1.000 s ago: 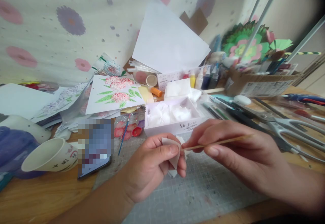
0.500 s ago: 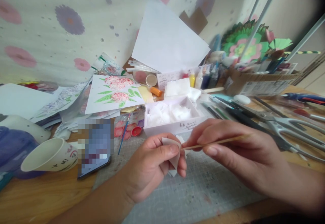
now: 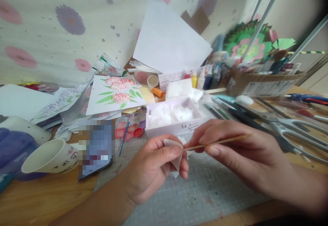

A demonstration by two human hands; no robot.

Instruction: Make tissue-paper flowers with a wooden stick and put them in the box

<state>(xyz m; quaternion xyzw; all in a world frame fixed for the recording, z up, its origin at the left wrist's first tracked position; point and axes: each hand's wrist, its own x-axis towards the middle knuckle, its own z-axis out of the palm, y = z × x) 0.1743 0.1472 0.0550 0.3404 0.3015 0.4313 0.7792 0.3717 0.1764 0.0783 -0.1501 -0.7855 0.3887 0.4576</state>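
My left hand (image 3: 153, 169) pinches a small white paper piece (image 3: 175, 161) between thumb and fingers, just above a grey cutting mat (image 3: 202, 191). My right hand (image 3: 238, 154) grips a thin wooden stick (image 3: 217, 142), whose tip touches the top edge of the paper. Both hands meet over the mat's middle. Right behind them stands a white box (image 3: 174, 116) filled with white paper pieces.
A paper cup (image 3: 51, 156) lies on its side at the left beside a phone (image 3: 94, 149). Large scissors (image 3: 294, 130) and pens lie at the right. A flower painting (image 3: 116, 94), paint bottles (image 3: 205, 79), a thin paintbrush (image 3: 125, 135) and loose sheets crowd the back.
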